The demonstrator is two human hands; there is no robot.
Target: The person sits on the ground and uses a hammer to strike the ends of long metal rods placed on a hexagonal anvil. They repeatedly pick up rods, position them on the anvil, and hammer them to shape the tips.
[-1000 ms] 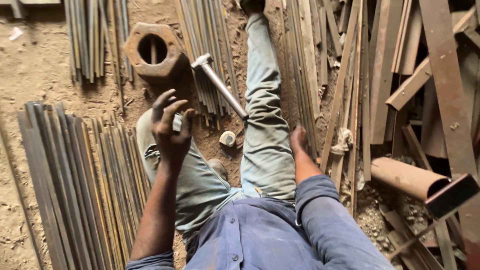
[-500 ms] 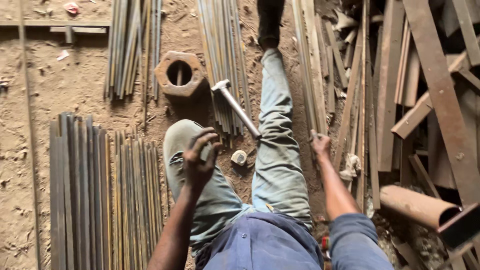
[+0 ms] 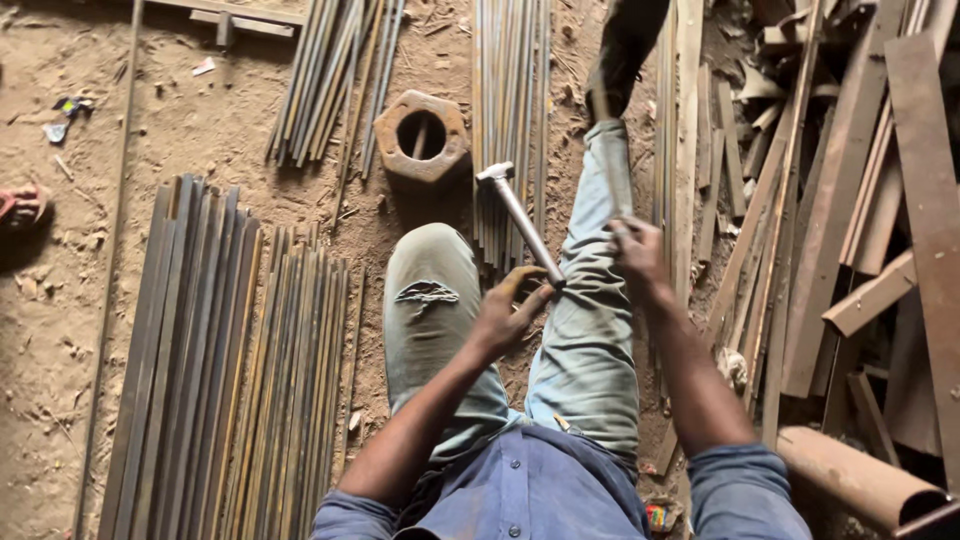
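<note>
I sit on the dirt floor with my legs stretched out in pale jeans [image 3: 590, 330]. A hammer [image 3: 520, 220] with a metal handle lies between my knees, its head pointing away from me. My left hand [image 3: 512, 312] closes its fingers on the near end of the hammer's handle. Over my right shin, my right hand [image 3: 640, 255] is curled around a thin metal rod [image 3: 612, 185] that runs along the leg.
A rusty hexagonal block with a round hole [image 3: 422, 135] stands just beyond the hammer. Bundles of long metal rods lie at the left [image 3: 230, 370] and at the top [image 3: 510, 90]. Scrap bars [image 3: 880, 200] and a rusty pipe [image 3: 860, 485] are piled at the right.
My left hand came down from in front of me to the hammer's handle. My right hand moved off the rods at the right onto my right leg. The view shifted.
</note>
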